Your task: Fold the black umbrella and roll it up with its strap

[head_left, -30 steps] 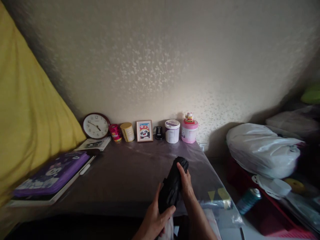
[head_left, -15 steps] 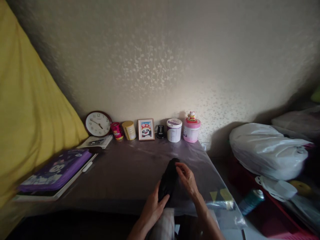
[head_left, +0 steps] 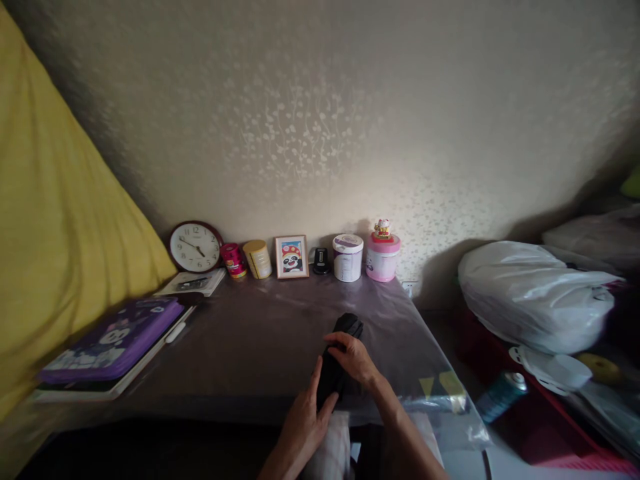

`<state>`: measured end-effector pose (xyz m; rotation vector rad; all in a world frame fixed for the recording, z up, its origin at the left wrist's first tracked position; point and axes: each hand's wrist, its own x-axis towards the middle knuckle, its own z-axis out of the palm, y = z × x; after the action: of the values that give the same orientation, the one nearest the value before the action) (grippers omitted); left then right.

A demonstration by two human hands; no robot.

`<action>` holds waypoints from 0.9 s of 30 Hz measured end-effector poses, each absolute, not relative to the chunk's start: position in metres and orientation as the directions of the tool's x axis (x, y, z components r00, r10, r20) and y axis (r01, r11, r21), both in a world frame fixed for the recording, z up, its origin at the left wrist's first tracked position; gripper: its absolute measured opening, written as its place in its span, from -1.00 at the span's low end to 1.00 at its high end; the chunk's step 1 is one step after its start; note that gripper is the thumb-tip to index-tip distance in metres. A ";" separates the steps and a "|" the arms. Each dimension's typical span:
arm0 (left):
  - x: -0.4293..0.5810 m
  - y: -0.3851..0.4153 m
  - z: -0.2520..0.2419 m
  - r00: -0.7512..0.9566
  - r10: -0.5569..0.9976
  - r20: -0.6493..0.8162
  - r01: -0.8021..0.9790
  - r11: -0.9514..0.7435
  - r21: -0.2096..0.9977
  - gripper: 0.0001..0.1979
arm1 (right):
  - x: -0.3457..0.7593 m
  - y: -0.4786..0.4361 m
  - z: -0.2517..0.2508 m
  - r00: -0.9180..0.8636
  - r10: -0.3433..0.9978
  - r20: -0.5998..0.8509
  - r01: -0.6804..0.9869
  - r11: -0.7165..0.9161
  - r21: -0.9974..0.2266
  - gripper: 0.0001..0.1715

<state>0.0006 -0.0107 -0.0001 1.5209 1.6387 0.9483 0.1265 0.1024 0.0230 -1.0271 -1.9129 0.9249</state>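
What looks like a black folded umbrella (head_left: 349, 326) slants up from the front edge of the table, its pleated far end pointing away and slightly right. My left hand (head_left: 309, 408) is closed around its near part, thumb on the right side and fingers on the left. Across its middle lies my right hand (head_left: 351, 358), fingers bent over the dark fabric and pressed on it. The part under both hands is hidden.
Along the wall stand a clock (head_left: 195, 247), a red can (head_left: 233, 261), a yellow can (head_left: 258, 259), a framed panda picture (head_left: 292, 257) and two tubs (head_left: 347, 260). A purple case (head_left: 113, 340) lies left. Right of the table are a white bag (head_left: 533, 293) and a spray can (head_left: 501, 398).
My right hand has moved from the far end of the umbrella down and left onto its middle, its fingers now lying across it. My left hand stays around the near part.
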 end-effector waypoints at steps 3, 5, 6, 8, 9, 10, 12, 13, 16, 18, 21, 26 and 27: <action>-0.001 -0.009 -0.001 -0.051 0.999 0.004 0.492 0.022 0.870 -0.41 | 0.128 0.101 0.024 -0.367 0.900 0.236 0.166 0.312 -0.935 -0.73; -0.002 -0.008 0.002 -0.061 0.998 0.002 0.451 0.026 0.892 -0.39 | 0.135 0.098 0.029 -0.339 0.919 0.199 0.057 0.232 -0.971 -0.75; -0.003 -0.008 0.005 -0.070 0.997 -0.036 0.415 0.062 0.908 -0.36 | 0.141 0.097 0.032 -0.318 0.930 0.185 0.021 0.202 -0.979 -0.75; -0.002 -0.010 0.011 -0.083 0.981 -0.175 0.328 0.193 0.925 -0.29 | 0.155 0.094 0.035 -0.275 0.948 0.162 0.001 0.168 -0.986 -0.74; -0.002 -0.011 0.014 -0.084 0.966 -0.243 0.289 0.257 0.922 -0.26 | 0.163 0.092 0.035 -0.258 0.955 0.149 0.012 0.157 -0.987 -0.72; -0.001 -0.012 0.017 -0.081 0.953 -0.292 0.258 0.303 0.918 -0.24 | 0.170 0.091 0.034 -0.242 0.961 0.137 0.032 0.149 -0.988 -0.70; 0.001 -0.013 0.020 -0.084 0.941 -0.327 0.238 0.337 0.911 -0.22 | 0.182 0.090 0.028 -0.183 0.974 0.135 0.102 0.155 -0.983 -0.67; 0.002 -0.014 0.020 -0.090 0.941 -0.328 0.246 0.340 0.908 -0.23 | 0.186 0.090 0.025 -0.146 0.978 0.150 0.145 0.171 -0.975 -0.67; 0.003 -0.013 0.016 -0.091 0.942 -0.322 0.283 0.334 0.899 -0.26 | 0.186 0.088 0.019 -0.117 0.954 0.275 0.272 0.297 -0.915 -0.72; 0.003 -0.013 0.013 -0.079 0.955 -0.286 0.289 0.296 0.910 -0.28 | 0.178 0.086 0.020 -0.232 0.894 0.383 0.313 0.441 -0.841 -0.72; 0.000 -0.015 0.014 -0.038 0.966 -0.255 0.275 0.256 0.927 -0.26 | 0.164 0.082 0.025 -0.418 0.783 0.461 0.332 0.604 -0.725 -0.59; -0.001 -0.019 0.028 0.020 0.959 -0.282 0.276 0.265 0.924 -0.10 | 0.163 0.080 0.022 -0.472 0.734 0.488 0.404 0.672 -0.620 -0.46; -0.002 -0.019 0.029 0.024 0.957 -0.290 0.276 0.272 0.922 -0.09 | 0.167 0.081 0.019 -0.462 0.741 0.487 0.428 0.667 -0.610 -0.47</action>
<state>-0.0015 -0.0189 0.0288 1.2095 1.4776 0.8042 0.1666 0.0805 0.0194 -0.8989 -2.1186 0.5256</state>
